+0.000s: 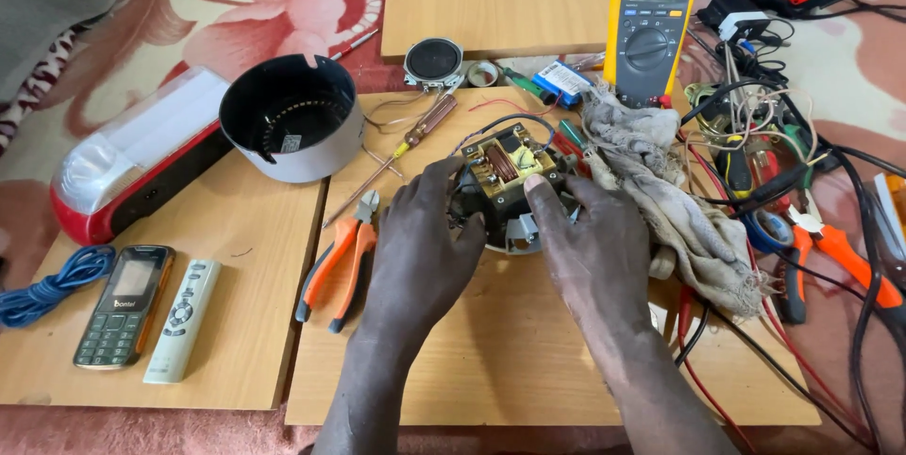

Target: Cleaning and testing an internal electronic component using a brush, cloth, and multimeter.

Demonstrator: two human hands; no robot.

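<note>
Both hands on the round grey plastic base with exposed copper-wound transformer and circuit board point(510, 181), sitting mid-bench toward the far edge of the pale wooden bench point(510, 361). Left hand point(425, 238) cups its left rim, fingers curled around it. Right hand point(595, 247) lies on the right rim, fingers loosely spread, index fingertip pressed on the top by the transformer.

To do it well, I'd say: grip the plastic rim only, stay off the windings and thin wires, keep the base flat on the bench, turn it rather than lift it.

Containers: the black-lined silver round housing shell point(293, 120) stands open-side up at the far corner of the neighbouring bench; inside only moulded ribs and a small label show, no loose parts. The dirty grey rag point(679, 191) touches the base on its right. Orange-handled pliers point(340, 266) lie just left of the left hand.
</note>
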